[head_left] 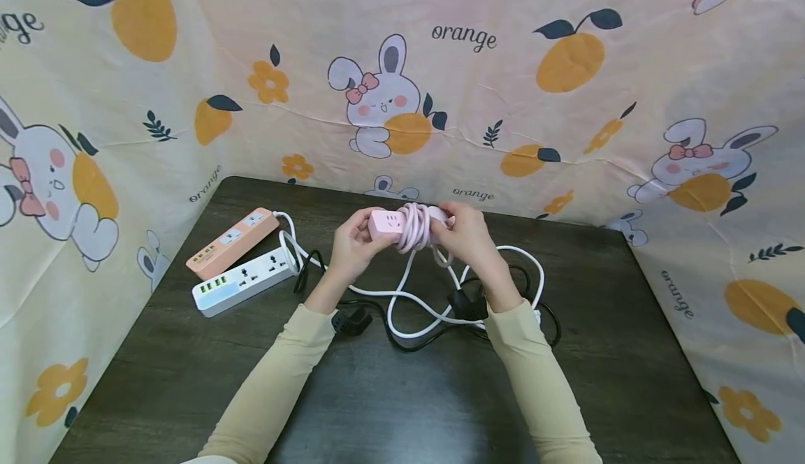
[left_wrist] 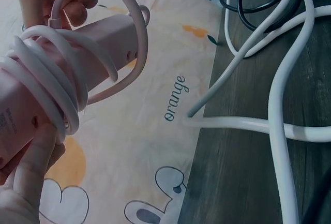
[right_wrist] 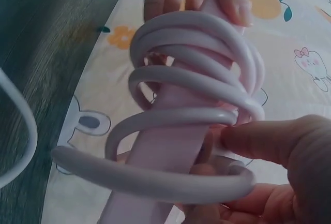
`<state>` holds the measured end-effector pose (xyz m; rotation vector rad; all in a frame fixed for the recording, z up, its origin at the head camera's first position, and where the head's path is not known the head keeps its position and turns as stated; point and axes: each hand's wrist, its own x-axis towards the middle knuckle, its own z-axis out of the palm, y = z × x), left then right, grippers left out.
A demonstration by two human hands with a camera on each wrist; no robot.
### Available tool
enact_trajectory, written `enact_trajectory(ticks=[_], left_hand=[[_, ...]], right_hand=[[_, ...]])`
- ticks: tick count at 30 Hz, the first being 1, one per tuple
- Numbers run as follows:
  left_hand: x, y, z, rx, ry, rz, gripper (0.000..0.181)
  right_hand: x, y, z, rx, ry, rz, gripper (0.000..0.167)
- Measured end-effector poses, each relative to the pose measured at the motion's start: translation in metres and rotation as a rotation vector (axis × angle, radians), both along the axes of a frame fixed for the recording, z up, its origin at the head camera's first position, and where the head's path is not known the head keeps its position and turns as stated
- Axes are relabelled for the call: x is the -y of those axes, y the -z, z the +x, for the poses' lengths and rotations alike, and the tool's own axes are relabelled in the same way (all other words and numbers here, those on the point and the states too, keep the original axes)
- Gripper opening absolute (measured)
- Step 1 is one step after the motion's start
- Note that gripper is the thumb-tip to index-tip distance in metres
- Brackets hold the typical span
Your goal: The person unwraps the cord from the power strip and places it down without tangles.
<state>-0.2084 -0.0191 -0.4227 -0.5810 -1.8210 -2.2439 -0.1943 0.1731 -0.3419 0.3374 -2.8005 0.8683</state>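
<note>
Both hands hold a pink power strip [head_left: 385, 223] above the back of the table, with its thick pale pink cord [head_left: 415, 228] wound several times round the middle. My left hand [head_left: 353, 244] grips the outlet end, its thumb [left_wrist: 35, 164] pressed along the strip beside the coils. At the other end my right hand [head_left: 468, 235] has thumb and fingers round the strip, close to the cord's last turns. A looser loop of cord [right_wrist: 155, 180] stands away from the strip in the right wrist view. Part of the right fingers is hidden behind strip and cord.
An orange power strip [head_left: 233, 244] and a white power strip [head_left: 245, 282] lie side by side at left. White cable [head_left: 409, 335], black cable and black plugs [head_left: 352, 322] spread under and between the forearms. A printed cloth [head_left: 478, 100] hangs behind the dark table [head_left: 402, 408].
</note>
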Motion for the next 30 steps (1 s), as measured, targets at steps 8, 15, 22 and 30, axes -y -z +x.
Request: enact_trajectory(ticks=[8,15,22,30], left_hand=[[0.007,0.007,0.000,-0.033,-0.025,-0.001,0.042],[0.010,0.007,-0.001,-0.033,-0.011,-0.005,0.042],[0.010,0.007,-0.002,-0.017,0.008,0.013,0.042],[0.011,0.008,-0.002,0.001,0.031,0.039,0.041]], right_hand=[[0.007,-0.010,-0.006,0.120,-0.076,0.070,0.036],[0.011,-0.015,-0.010,0.175,-0.097,0.079,0.023],[0.012,-0.012,-0.013,0.190,-0.066,0.060,0.028],[0.010,-0.006,-0.016,0.240,-0.021,-0.039,0.031]])
